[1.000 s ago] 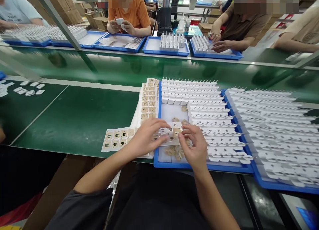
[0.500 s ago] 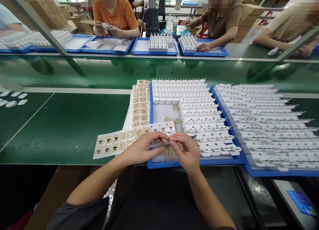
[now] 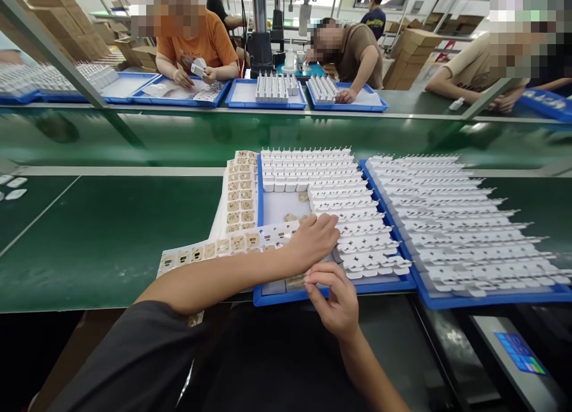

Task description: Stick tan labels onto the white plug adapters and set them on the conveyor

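Note:
My left hand (image 3: pixel 313 239) reaches across to the right into the near blue tray (image 3: pixel 290 296). Its stretched fingers rest on the rows of white plug parts (image 3: pixel 313 171), with nothing lifted. The forearm lies over a long label sheet (image 3: pixel 223 245) that runs from the green table onto the tray. My right hand (image 3: pixel 335 302) sits at the tray's front rim with its fingers curled; whether it pinches a label is hidden. Loose tan backing scraps (image 3: pixel 290 217) lie on the tray's bare floor.
A second blue tray (image 3: pixel 491 299) full of white parts adjoins on the right. More label sheets (image 3: pixel 236 192) are stacked left of the near tray. A green conveyor belt (image 3: pixel 268 138) runs behind. Several people work at blue trays (image 3: pixel 263 105) across it.
My hands have parted from the label sheet. The left one moved right and forward onto the white parts; the right one dropped back to the tray's front rim. The sheet now lies flat.

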Demonstrator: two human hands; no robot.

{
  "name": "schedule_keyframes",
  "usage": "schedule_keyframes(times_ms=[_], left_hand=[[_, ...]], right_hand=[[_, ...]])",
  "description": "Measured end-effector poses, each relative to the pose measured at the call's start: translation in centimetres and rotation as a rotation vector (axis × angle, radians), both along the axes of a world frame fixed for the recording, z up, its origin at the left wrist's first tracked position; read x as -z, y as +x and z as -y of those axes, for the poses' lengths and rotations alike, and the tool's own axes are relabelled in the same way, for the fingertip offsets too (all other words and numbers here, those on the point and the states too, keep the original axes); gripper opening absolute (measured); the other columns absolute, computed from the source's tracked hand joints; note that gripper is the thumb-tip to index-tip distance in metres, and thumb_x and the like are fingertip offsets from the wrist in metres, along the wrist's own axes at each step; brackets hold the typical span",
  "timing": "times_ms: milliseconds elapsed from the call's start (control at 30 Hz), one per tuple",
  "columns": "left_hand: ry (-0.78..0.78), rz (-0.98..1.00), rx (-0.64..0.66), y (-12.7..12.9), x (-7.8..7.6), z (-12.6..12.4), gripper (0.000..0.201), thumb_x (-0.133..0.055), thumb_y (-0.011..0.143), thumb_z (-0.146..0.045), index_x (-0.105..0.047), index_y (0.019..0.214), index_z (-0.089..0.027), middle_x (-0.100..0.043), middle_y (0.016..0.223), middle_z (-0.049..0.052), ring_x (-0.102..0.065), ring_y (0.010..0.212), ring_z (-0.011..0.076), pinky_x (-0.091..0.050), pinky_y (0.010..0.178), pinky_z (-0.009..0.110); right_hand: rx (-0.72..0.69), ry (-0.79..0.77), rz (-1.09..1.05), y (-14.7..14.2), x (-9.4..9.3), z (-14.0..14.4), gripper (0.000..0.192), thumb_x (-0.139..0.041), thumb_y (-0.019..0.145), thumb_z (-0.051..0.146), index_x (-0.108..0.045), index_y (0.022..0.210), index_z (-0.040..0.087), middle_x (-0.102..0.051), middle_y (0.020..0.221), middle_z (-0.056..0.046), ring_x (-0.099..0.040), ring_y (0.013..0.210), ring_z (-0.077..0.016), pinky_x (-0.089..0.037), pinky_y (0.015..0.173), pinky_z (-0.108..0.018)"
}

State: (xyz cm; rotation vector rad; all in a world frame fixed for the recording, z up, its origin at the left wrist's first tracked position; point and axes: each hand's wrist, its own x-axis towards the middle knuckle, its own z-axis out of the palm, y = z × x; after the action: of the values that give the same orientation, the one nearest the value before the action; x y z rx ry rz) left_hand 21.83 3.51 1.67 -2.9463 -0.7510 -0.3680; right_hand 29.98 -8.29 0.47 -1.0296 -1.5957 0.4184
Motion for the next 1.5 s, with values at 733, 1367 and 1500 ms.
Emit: schedule_keyframes(times_ms=[733, 1367, 1500], left_hand=[[-1.207, 1.139, -0.213, -12.5, 1.9, 6.7, 0.038, -0.076, 0.080, -0.039, -0.064, 0.113, -0.022, -0.067, 0.122, 0.011, -0.062, 0.117, 0.0277, -0.052, 0.098, 0.041], [-0.675, 0.896, -0.154, -12.3, 0.7, 7.8, 0.040, -0.074, 0.084, -0.027, -0.061, 0.121, -0.023, -0.071, 0.123, 0.012, -0.067, 0.113, 0.0245, -0.053, 0.098, 0.040], [-0.635, 0.900, -0.125, -12.3, 0.7, 7.7, 0.042, -0.075, 0.084, -0.027, -0.061, 0.123, -0.021, -0.072, 0.121, 0.013, -0.068, 0.111, 0.0242, -0.055, 0.095, 0.038]], right_hand=[[-0.317, -0.250, -0.361, -2.2, -1.1, -0.6, 0.007, -0.063, 0.090, 0.017, -0.064, 0.089, 0.024, -0.064, 0.078, -0.001, -0.060, 0.072, -0.0166, -0.051, 0.067, -0.031], [-0.114, -0.433, -0.524, -2.4, -1.4, -1.1, 0.003, -0.066, 0.090, 0.022, -0.067, 0.090, 0.025, -0.063, 0.088, 0.000, -0.060, 0.085, -0.0158, -0.049, 0.079, -0.028], [-0.124, -0.452, -0.528, -2.6, -1.6, -1.0, 0.004, -0.066, 0.091, 0.021, -0.066, 0.090, 0.025, -0.063, 0.087, 0.001, -0.060, 0.086, -0.0149, -0.049, 0.079, -0.026]])
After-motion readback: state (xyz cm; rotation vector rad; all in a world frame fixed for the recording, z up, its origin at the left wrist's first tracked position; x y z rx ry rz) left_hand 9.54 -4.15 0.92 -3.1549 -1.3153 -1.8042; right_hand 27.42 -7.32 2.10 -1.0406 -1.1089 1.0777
